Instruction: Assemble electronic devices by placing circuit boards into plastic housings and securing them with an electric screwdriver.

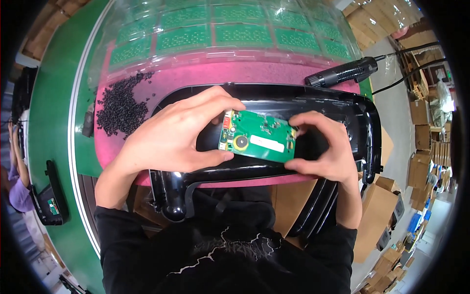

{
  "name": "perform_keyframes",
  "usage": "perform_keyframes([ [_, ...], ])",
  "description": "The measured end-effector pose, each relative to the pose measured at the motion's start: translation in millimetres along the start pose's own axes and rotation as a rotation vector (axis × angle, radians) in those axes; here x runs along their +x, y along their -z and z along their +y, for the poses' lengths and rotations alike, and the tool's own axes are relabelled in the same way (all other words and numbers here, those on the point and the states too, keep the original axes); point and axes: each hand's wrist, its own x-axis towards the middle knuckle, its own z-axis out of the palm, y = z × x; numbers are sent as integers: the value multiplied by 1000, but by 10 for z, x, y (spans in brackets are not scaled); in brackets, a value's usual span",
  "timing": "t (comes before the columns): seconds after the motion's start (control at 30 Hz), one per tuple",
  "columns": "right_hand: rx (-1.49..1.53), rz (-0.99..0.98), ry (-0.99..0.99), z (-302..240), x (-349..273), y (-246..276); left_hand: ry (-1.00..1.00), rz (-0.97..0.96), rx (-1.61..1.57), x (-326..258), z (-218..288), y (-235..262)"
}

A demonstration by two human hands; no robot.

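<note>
Both my hands hold a green circuit board point(259, 128) between them, tilted slightly down to the right. My left hand point(181, 130) pinches its left end, where coloured connectors sit; thumb and fingers press on the edges. My right hand point(325, 142) grips the right end between thumb and forefinger. A white label strip and a round yellow-ringed part show on the board's face. Just beneath lies a glossy black plastic housing point(235, 171), shaped like a shallow tray with a rounded foot at its lower left. The board hides part of its inside.
A pink mat point(196, 73) lies under the housing. Small black screws point(122, 108) are heaped on its left. Clear trays of green boards point(242, 34) stand behind. A corded black electric screwdriver point(342, 72) rests at the back right. At far left, another person's arm point(19, 157) is near another housing point(48, 196).
</note>
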Motion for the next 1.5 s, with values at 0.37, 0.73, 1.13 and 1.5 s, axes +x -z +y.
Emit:
perform_keyframes([
  [0.37,-114,7,-23,101,125,-16,17,101,418,97,-79,-110],
  [0.73,-143,1,-32,115,198,-30,27,58,440,130,-109,-42],
  [1.13,-210,-9,-61,-119,118,-89,-33,33,534,-78,-66,-103],
  [1.5,-250,637,-171,-13,97,377,-49,440,417,-191,-304,225],
])
